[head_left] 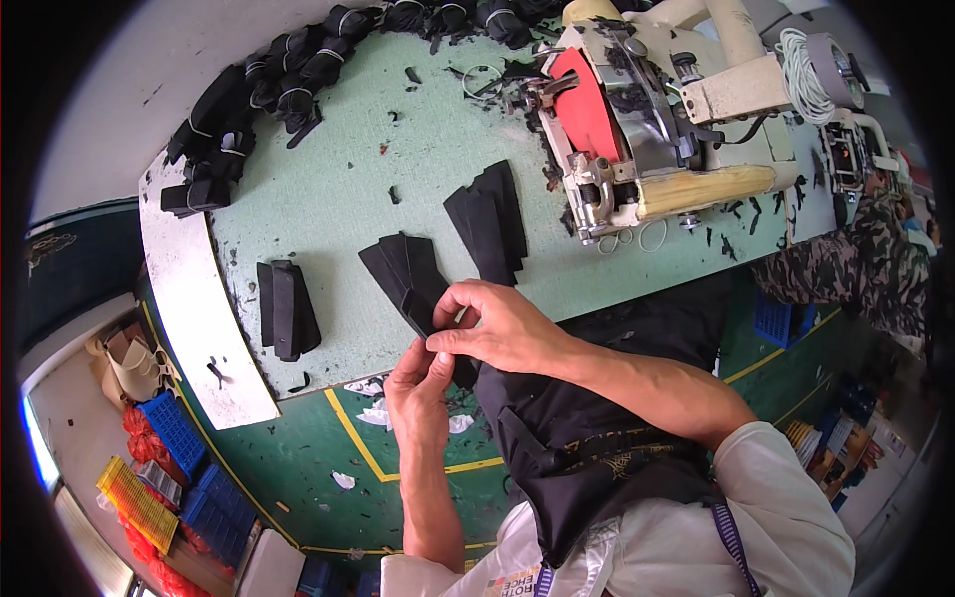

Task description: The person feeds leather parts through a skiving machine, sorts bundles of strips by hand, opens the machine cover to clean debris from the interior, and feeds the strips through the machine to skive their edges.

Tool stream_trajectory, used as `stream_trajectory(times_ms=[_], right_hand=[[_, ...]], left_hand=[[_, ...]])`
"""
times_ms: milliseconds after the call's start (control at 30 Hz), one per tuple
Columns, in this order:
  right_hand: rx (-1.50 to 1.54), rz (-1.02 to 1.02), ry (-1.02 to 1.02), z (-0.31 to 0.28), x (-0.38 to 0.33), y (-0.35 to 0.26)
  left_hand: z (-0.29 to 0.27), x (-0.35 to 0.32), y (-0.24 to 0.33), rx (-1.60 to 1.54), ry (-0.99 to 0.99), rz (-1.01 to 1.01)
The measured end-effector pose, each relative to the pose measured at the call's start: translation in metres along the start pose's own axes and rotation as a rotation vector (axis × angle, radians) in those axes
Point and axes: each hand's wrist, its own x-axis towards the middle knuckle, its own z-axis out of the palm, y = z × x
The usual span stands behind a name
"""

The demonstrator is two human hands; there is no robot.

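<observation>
1. The left hand point(420, 393) pinches the near end of the middle black stack point(405, 271) between thumb and fingers
2. The right hand point(502, 326) grips that same end, thumb tip close to the left fingers
3. The middle black stack lies fanned at the near edge of the green table point(343, 194), between a left black stack point(288, 310) and a right black stack point(487, 221)
4. Far right stands a cream machine point(711, 99)

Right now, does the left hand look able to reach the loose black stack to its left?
Probably yes: only tabletop lies between the left hand and the loose black stack, though that hand is busy with fanned pieces.
</observation>
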Motion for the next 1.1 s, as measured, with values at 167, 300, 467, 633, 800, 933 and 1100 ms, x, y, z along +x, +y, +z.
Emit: stream_trajectory(times_ms=[167, 300, 467, 633, 800, 933, 1100], right_hand=[[0.046, 0.174, -0.060, -0.004, 0.000, -0.002], [0.264, 0.248, -0.108, -0.008, -0.001, 0.004], [0.320, 0.283, -0.110, -0.007, -0.002, 0.002], [0.171, 0.187, -0.074, -0.011, -0.005, 0.000], [0.205, 0.231, -0.115, -0.015, -0.006, 0.000], [0.204, 0.238, -0.160, -0.018, -0.007, -0.009], [0.120, 0.125, -0.074, -0.007, -0.007, 0.006]], left_hand=[[0.006, -0.003, 0.003, 0.208, 0.131, 0.052], [0.007, -0.003, 0.004, 0.134, 0.170, 0.029], [-0.002, 0.000, 0.006, -0.088, 0.083, -0.066], [0.006, 0.000, 0.013, -0.096, 0.073, -0.082], [0.008, 0.003, 0.018, -0.146, -0.003, -0.172], [0.004, 0.002, 0.013, -0.084, 0.035, -0.125], [0.026, -0.010, 0.008, 0.790, 0.325, 0.352]])
